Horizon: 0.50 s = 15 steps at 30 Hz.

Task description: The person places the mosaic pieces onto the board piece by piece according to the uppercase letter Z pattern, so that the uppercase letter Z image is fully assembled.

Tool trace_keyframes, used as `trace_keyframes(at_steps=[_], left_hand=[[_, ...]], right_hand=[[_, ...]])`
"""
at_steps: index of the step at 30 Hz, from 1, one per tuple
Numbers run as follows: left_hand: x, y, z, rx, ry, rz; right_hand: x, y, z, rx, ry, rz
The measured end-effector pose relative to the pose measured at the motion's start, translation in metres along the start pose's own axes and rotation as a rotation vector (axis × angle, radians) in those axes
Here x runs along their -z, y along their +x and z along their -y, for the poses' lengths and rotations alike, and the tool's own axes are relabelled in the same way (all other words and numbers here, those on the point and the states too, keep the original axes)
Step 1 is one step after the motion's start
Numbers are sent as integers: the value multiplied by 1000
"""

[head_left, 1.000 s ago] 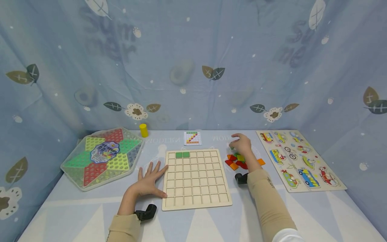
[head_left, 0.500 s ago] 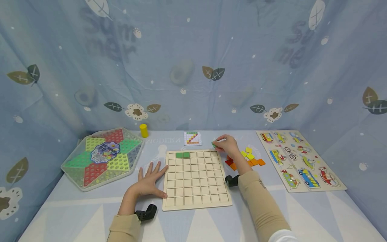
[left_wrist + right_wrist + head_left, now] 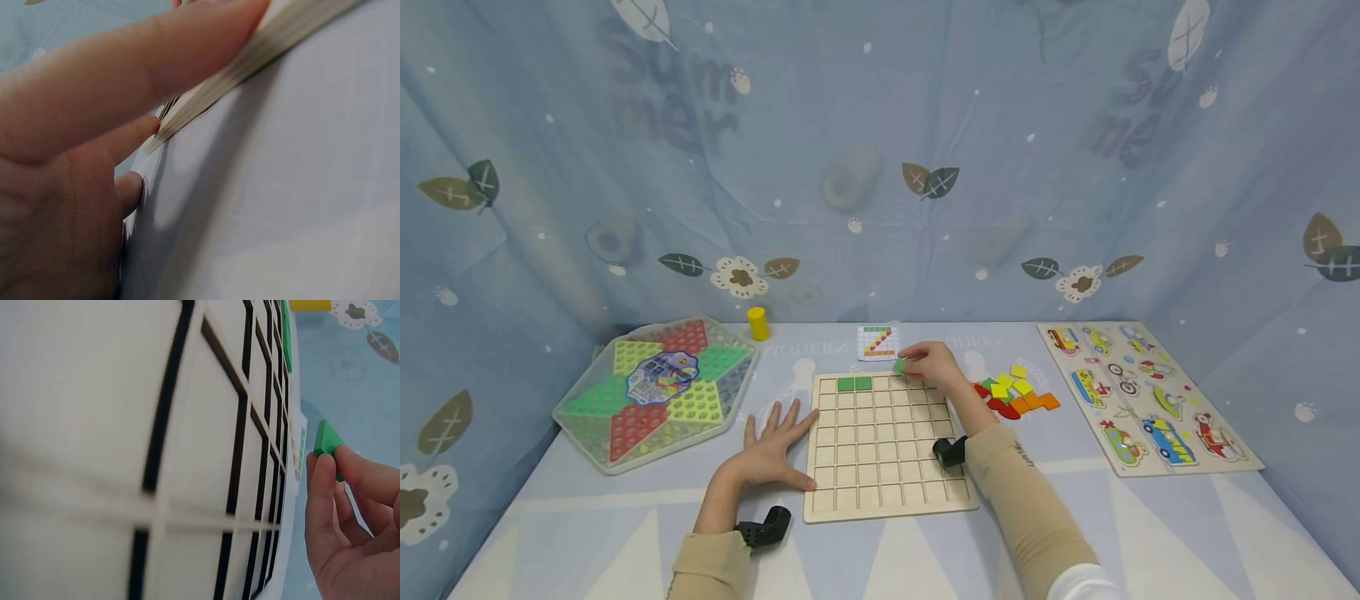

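Note:
A wooden grid board (image 3: 886, 450) lies in the middle of the table, with two green square tiles (image 3: 854, 383) side by side in its top row. My right hand (image 3: 932, 365) pinches another green tile (image 3: 327, 439) between thumb and fingertips, over the board's far edge. My left hand (image 3: 771, 450) lies with fingers spread at the board's left side. In the left wrist view a finger (image 3: 187, 50) touches the board's edge (image 3: 206, 94). Behind the board lies a small pattern card (image 3: 877, 343) with green, yellow, red and orange squares.
Loose red, yellow, orange and green tiles (image 3: 1021, 387) lie right of the board. A picture puzzle board (image 3: 1123, 417) is at far right. At left sit a hexagonal checkers box (image 3: 658, 392) and a yellow cylinder (image 3: 758, 323). A patterned curtain (image 3: 880, 125) hangs behind.
My right hand has moved left from the loose tile pile to the board's far edge, now carrying a green tile. My left hand has stayed in place.

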State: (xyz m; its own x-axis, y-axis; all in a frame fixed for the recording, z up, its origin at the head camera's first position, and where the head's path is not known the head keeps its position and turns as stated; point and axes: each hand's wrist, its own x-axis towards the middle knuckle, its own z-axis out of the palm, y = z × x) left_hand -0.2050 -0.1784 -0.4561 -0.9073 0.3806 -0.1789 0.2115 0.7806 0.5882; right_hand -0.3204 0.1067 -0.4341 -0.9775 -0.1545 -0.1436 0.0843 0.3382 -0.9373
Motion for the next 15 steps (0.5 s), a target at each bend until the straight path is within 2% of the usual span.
trace_keyframes(at_steps=[7,15], left_hand=[[0,1,0,7,6,4],[0,2,2,11,10,3]], right_hand=[[-15,5,3,-38,16,16],[-25,5,4,0,-50,33]])
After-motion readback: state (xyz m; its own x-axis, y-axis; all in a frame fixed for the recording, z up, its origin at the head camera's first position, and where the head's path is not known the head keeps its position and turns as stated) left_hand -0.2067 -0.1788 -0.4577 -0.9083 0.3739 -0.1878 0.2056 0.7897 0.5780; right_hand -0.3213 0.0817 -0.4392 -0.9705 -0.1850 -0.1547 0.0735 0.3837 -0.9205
